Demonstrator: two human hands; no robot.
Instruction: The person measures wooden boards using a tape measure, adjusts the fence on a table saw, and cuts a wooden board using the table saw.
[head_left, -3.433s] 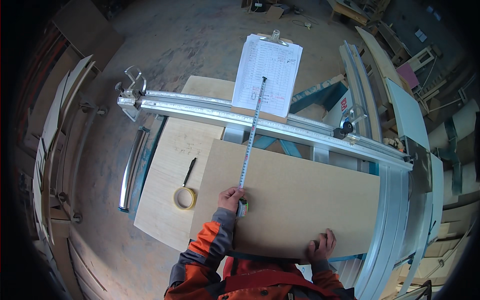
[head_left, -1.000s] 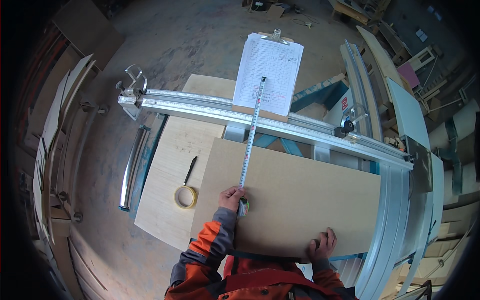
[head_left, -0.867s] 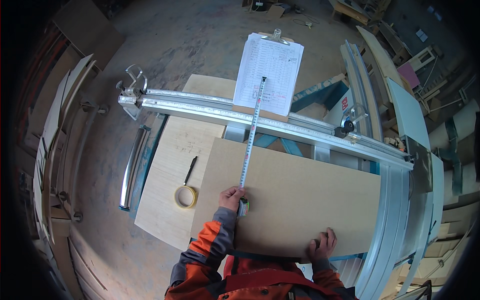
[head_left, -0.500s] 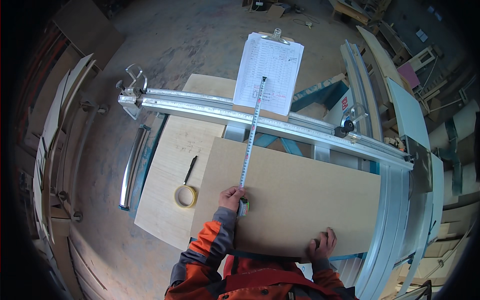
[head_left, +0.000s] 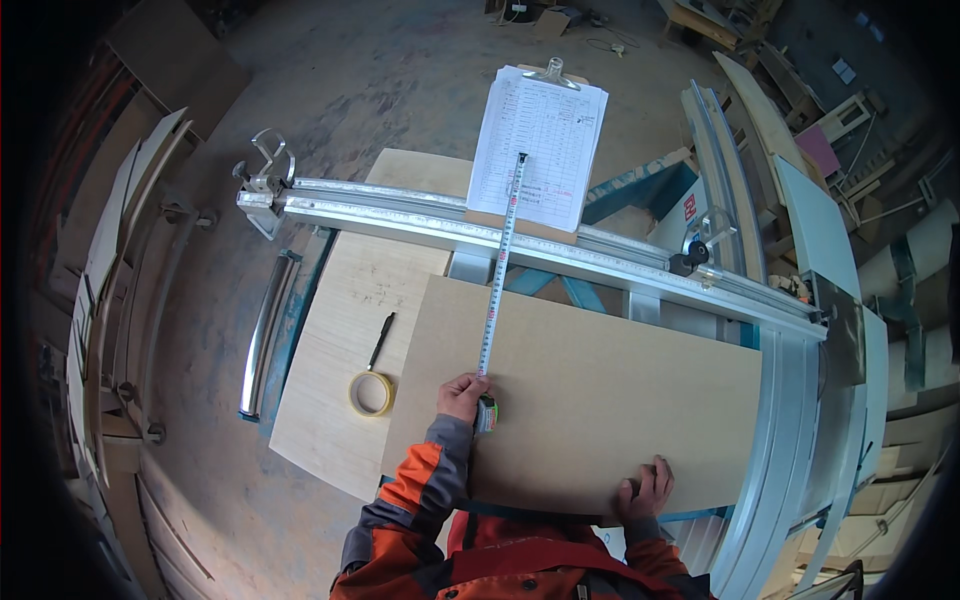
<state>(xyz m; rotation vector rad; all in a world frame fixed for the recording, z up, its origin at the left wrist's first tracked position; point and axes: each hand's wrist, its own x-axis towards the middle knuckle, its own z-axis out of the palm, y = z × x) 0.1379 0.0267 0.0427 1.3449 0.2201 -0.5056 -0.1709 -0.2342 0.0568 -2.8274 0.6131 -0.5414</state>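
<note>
My left hand (head_left: 460,397) is closed on a tape measure (head_left: 487,412), above the left part of a brown fibreboard panel (head_left: 590,390). The white blade (head_left: 497,275) stretches away from it, crossing the metal fence. Its hooked end shows in front of a clipboard (head_left: 535,140) with printed sheets on the far side. My right hand (head_left: 647,488) rests on the panel's near edge at the right, fingers apart and holding nothing. Left of the panel, a roll of tape (head_left: 370,393) and a black pen (head_left: 381,340) lie on a pale wooden board (head_left: 335,345).
A long metal fence (head_left: 400,215) with a scale runs across the far side of the panel, with a clamp-like stop (head_left: 265,185) at its left end. Metal rails (head_left: 785,420) border the right side. Sheets of board (head_left: 130,200) lean at far left.
The hooked end of the tape blade has swung slightly left across the sheets. Both hands and the panel stay in place.
</note>
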